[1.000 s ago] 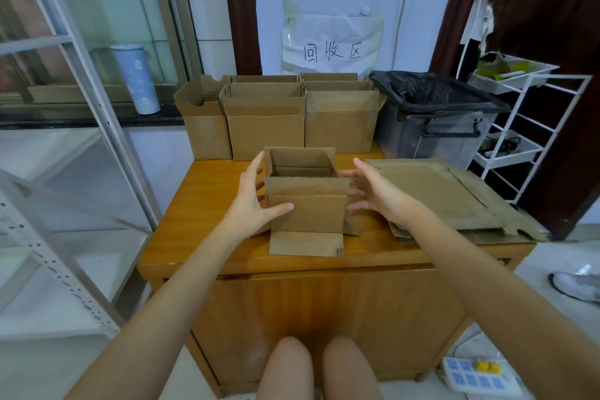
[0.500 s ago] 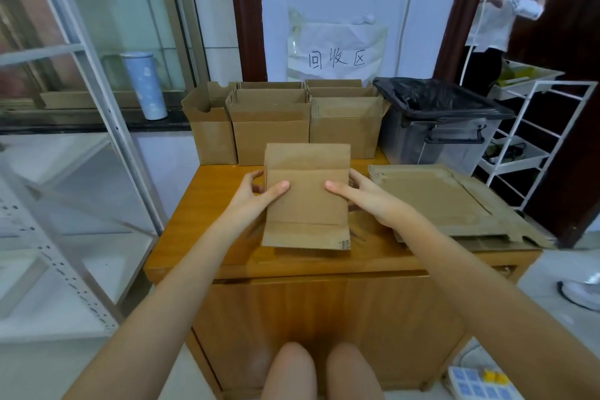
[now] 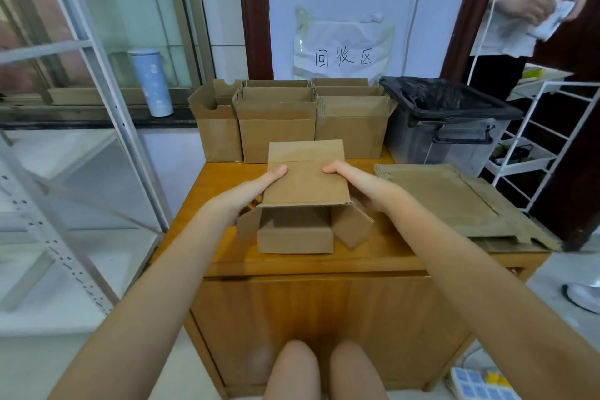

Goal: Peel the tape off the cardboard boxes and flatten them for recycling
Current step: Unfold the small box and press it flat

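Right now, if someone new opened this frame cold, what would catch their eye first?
First, the small cardboard box at the centre of the wooden table, gripped at its sides by the left hand and the right hand, its open end and loose flaps facing the camera. Next, the row of open boxes behind it, and the flattened cardboard piled on the right.

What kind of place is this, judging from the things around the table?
Probably a recycling corner in a workroom: a wall sign reads "recycling area", open cardboard boxes stand in a row, and flattened cardboard lies beside a lined bin.
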A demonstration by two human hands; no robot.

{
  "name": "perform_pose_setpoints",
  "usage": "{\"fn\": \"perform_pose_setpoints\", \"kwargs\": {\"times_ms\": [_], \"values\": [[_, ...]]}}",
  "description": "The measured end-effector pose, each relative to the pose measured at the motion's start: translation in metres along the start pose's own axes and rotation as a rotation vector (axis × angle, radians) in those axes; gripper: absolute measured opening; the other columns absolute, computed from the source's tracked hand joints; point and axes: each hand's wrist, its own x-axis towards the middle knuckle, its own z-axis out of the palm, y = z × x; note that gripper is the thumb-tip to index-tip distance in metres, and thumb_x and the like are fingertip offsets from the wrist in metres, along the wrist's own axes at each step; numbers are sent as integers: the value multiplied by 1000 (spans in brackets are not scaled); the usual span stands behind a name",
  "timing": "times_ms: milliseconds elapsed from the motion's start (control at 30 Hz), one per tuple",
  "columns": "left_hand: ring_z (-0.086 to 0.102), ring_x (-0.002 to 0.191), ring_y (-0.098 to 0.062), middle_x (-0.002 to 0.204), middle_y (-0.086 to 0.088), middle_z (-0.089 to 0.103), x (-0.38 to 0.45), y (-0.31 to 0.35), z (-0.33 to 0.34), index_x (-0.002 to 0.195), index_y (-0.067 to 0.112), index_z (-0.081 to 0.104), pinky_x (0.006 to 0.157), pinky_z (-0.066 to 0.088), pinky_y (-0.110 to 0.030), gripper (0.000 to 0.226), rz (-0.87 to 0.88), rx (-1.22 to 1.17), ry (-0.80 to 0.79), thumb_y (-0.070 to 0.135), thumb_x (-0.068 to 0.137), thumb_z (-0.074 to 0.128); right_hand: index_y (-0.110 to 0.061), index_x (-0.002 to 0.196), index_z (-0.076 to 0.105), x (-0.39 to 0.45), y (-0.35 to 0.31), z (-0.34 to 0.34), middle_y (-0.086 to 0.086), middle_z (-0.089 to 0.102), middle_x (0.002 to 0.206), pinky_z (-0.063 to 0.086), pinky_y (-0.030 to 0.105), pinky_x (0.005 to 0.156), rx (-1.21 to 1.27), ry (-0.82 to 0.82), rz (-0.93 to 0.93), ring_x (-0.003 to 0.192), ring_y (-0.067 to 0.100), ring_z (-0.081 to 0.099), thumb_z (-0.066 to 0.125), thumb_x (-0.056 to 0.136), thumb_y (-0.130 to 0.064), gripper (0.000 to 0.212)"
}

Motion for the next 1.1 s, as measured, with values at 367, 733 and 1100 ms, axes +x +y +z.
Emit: {"fn": "perform_pose_setpoints", "kwargs": {"times_ms": [367, 733, 1100], "values": [[33, 137, -28, 152, -8, 33, 14, -27, 7, 148, 21, 30, 116, 22, -46, 110, -30, 46, 37, 86, 62, 54, -16, 145, 28, 19, 29, 17, 0, 52, 109, 46, 24, 58, -129, 172, 119, 84, 8, 53, 65, 80, -58, 86], [-3, 148, -15, 161, 1, 4, 18, -45, 43, 153, 16, 14, 120, 2, -38, 56, 404, 506, 185, 41, 104, 25, -8, 137, 39, 29, 58, 25, 10, 49, 134, 45, 29, 90, -522, 368, -53, 120, 24, 50, 59, 93, -34, 56], [-5, 148, -20, 161, -6, -2, 27, -70, 63, 154, 13, 2, 119, -3, -38, 67, 377, 1141, 205, 52, 100, 14, -14, 154, 8, 25, 89, 52, 2, -1, 161, 0, 33, 119, -1178, 96, -306, 147, 13, -5, 23, 100, -54, 68]]}}
